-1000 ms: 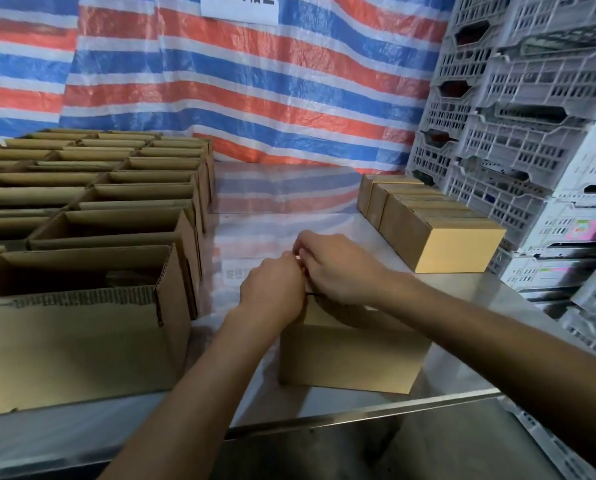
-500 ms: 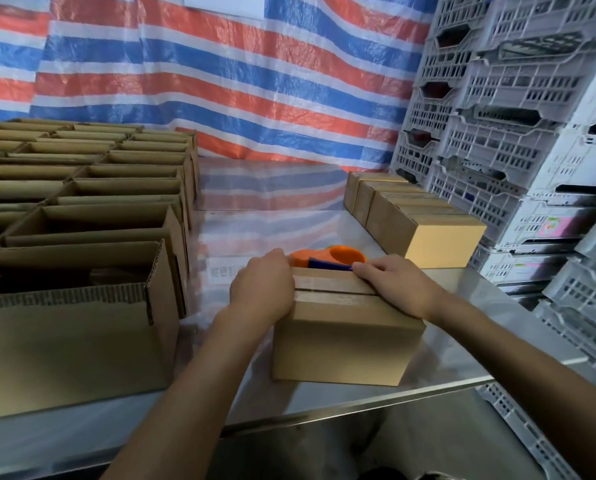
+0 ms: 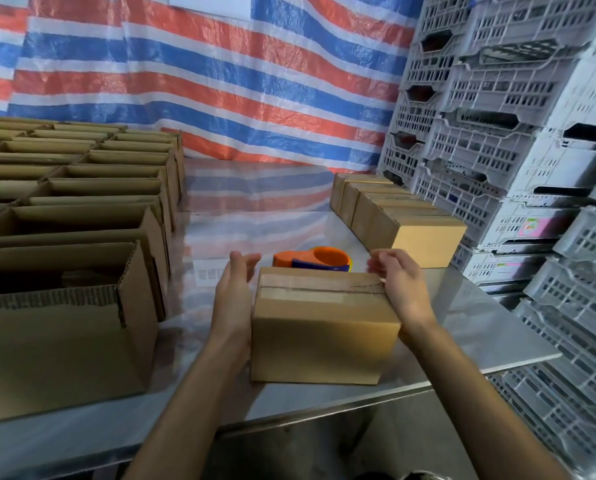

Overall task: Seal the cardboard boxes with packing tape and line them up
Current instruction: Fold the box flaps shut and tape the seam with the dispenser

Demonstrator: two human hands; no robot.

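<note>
The cardboard box (image 3: 324,327) in hand sits near the front edge of the metal table (image 3: 480,317), flaps closed, with a strip of clear packing tape (image 3: 320,284) running along its top seam from end to end. By the look of it this box is sealed or all but sealed (the tape's right end looks a little wrinkled and may want pressing down).

The left hand (image 3: 235,289) lies flat against the box's left end, fingers straight and together, gripping nothing. The right hand (image 3: 398,282) is at the right end by the far top corner, fingers loosely bent and a little apart over the tape end. I cannot tell whether they press on it or only hover. Both hands bracket the box, which suggests the next step is carrying it over to the line.

Just behind the box, the orange and blue tape dispenser (image 3: 315,259) lies on the table, in neither hand.

To the right, a row of sealed boxes (image 3: 393,216) stands lined up, touching one another, beside the stacked white crates (image 3: 497,133), with space at its near end. To the left, many open boxes (image 3: 74,216) wait unsealed, so most of the work is left.
</note>
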